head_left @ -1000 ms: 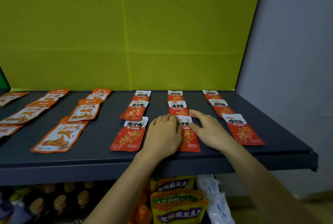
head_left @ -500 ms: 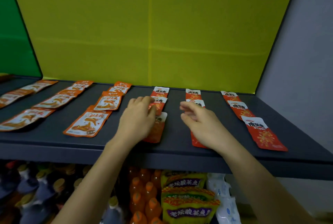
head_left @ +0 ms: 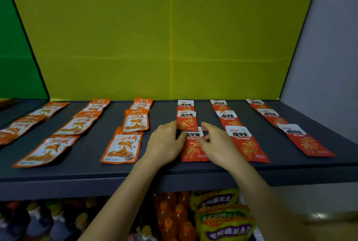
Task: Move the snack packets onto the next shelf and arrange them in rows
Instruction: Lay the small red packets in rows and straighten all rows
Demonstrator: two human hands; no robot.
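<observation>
Squaring the front red packet (head_left: 193, 147) in the row just right of frame centre. My left hand (head_left: 164, 144) rests flat against its left edge, my right hand (head_left: 217, 144) pinches its top right corner, fingers lightly curled; neither lifts it. To do it well: slide, don't lift, line the long edges with the packet behind (head_left: 187, 121), keep the gap to the next row (head_left: 246, 144) even. It's a flat foil pouch, red with a white top band and dark lettering, lying on the dark shelf (head_left: 87, 171) near the front lip. Orange packets (head_left: 122, 145) fill the rows at left.
</observation>
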